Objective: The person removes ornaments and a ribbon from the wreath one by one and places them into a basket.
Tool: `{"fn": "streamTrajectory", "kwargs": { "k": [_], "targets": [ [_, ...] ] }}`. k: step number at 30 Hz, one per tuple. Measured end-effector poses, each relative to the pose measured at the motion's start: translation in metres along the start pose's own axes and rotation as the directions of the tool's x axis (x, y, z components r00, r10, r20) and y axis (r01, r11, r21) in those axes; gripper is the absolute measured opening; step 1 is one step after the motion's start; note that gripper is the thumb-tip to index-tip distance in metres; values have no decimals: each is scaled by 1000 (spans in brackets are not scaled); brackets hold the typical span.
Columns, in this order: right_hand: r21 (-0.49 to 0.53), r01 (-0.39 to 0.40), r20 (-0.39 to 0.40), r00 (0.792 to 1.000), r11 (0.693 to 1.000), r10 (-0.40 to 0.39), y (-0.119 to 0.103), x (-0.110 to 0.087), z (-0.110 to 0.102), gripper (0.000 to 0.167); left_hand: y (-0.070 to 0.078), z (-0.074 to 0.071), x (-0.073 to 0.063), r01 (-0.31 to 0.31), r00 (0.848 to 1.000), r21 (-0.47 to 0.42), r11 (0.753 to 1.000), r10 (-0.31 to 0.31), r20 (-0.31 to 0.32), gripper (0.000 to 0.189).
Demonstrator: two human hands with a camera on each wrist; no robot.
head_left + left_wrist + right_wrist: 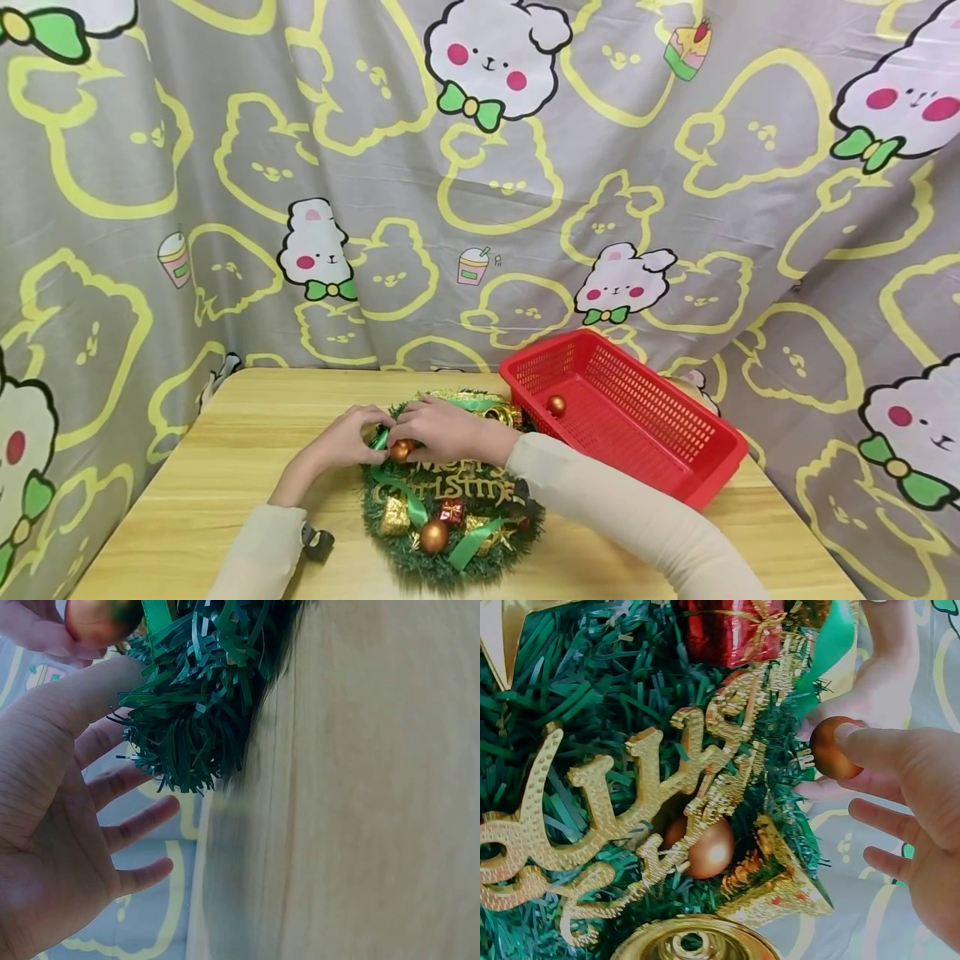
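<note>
A copper bauble [831,755] is pinched in the fingers of the right hand [926,802] at the edge of the wreath [431,571] laid on the bench [255,433]. That edge is touched by the left hand [64,810], its fingers extended.

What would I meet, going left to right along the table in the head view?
The left hand → the copper bauble that the right hand pinches → the lower bauble on the wreath → the red basket with a loose bauble inside.

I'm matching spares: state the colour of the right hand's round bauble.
Round bauble: coppery orange. Best in right wrist view.
</note>
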State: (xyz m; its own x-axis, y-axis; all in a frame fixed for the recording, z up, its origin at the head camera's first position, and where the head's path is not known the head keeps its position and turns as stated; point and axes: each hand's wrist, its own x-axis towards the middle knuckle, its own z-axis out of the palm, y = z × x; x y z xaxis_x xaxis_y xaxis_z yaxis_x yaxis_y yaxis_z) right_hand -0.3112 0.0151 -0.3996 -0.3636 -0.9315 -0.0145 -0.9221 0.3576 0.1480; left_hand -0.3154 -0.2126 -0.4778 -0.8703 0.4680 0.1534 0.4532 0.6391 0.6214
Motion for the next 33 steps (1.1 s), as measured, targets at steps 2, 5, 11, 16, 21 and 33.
{"fn": "streamTrajectory", "kwargs": {
  "k": [2,5,11,16,21,33],
  "targets": [
    [4,2,0,1000,1000,-2,-1,-1,-2,34,-1,0,0,-8,1000,-4,1000,8,3,37],
    [10,14,-10,1000,1000,-14,-1,-2,-3,33,-2,1,-2,-6,1000,-7,1000,6,4,37],
    [34,29,-17,999,999,-28,0,-7,-12,34,-2,4,-3,29,1000,-13,999,-29,4,39],
    [61,14,-12,1000,998,-13,2,-12,-24,36,-2,4,-2,43,999,-22,999,-43,0,41],
    [75,6,-14,1000,997,-5,5,-17,-33,38,-1,4,0,-2,1000,-13,1000,2,-4,37],
    [97,0,-41,999,995,4,16,-31,-55,29,-1,3,0,-60,998,-3,998,60,-10,34]
  ]
}}
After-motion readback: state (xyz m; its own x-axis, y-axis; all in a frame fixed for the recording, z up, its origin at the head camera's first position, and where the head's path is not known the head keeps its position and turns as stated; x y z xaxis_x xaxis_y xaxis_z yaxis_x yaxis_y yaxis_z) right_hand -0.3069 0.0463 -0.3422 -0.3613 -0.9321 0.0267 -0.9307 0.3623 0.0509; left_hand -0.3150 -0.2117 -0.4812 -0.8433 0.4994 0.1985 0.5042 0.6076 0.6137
